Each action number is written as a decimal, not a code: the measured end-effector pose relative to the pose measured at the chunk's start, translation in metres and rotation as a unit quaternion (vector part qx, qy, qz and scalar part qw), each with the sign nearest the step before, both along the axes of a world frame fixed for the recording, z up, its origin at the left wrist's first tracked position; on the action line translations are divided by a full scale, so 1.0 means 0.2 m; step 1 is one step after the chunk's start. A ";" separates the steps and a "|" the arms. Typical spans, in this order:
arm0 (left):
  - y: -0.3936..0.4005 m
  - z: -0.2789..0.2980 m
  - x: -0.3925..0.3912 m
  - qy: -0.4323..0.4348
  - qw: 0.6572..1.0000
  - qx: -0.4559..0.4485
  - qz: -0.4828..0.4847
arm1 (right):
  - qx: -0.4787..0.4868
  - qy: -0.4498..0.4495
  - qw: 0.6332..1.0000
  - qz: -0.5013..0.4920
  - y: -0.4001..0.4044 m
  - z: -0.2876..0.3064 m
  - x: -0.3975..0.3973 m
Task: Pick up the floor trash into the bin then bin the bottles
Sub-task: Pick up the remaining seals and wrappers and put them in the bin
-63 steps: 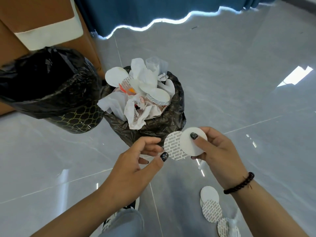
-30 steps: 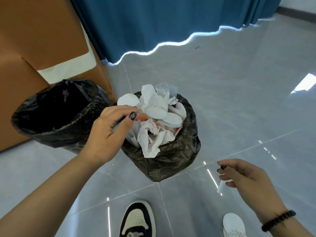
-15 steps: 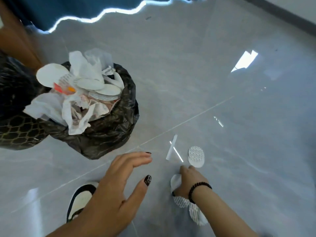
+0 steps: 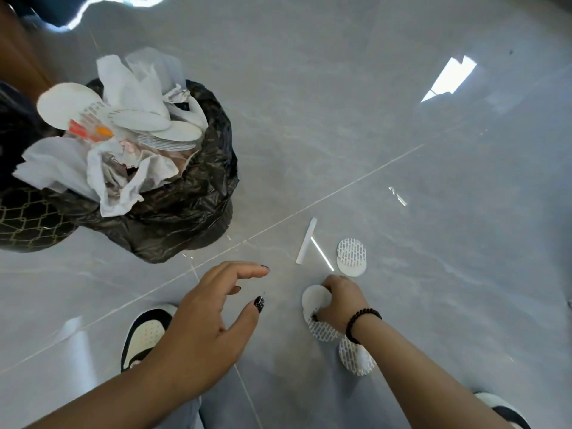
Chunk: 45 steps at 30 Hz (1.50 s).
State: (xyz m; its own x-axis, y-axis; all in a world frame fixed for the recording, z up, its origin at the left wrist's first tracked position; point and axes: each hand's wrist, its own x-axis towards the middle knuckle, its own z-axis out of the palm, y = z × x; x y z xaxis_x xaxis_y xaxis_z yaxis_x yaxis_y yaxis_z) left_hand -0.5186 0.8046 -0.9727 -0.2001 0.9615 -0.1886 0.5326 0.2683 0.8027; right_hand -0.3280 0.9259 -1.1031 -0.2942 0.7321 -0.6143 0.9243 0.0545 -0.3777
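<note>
- Fingers of the right hand are curled round a white disc on the floor.
- Left hand is held spread, empty.
- Bin is overfilled.

A glossy grey tiled floor carries everything, with pale grout lines crossing it and a window's glare. On it stands a bin lined with a black bag, beside a second, dark bin at the left edge. Nearer lie a white paper strip, two overlapping round pads, and more pads (some printed, some plain). Two shoes stand there too.
</note>
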 end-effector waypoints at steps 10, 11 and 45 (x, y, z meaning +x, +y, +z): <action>0.00 0.00 0.01 -0.031 0.997 -0.065 0.022 | -0.089 0.267 0.884 -0.372 0.09 0.15 -0.12; 0.00 -0.01 0.00 -0.049 0.996 -0.067 0.034 | -0.136 0.317 0.852 -0.393 0.08 0.20 -0.14; 0.04 0.02 -0.01 -0.218 0.941 -0.190 0.178 | 0.102 0.081 0.978 -0.164 -0.04 -0.08 -0.04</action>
State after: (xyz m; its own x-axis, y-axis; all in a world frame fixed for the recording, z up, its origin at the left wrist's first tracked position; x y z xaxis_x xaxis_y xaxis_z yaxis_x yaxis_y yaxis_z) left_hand -0.5208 0.8117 -0.9691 -0.3210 0.6943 -0.6441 -0.0030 0.6793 0.7338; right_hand -0.3361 0.9176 -1.1192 -0.1054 0.9057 -0.4105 0.8337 -0.1446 -0.5330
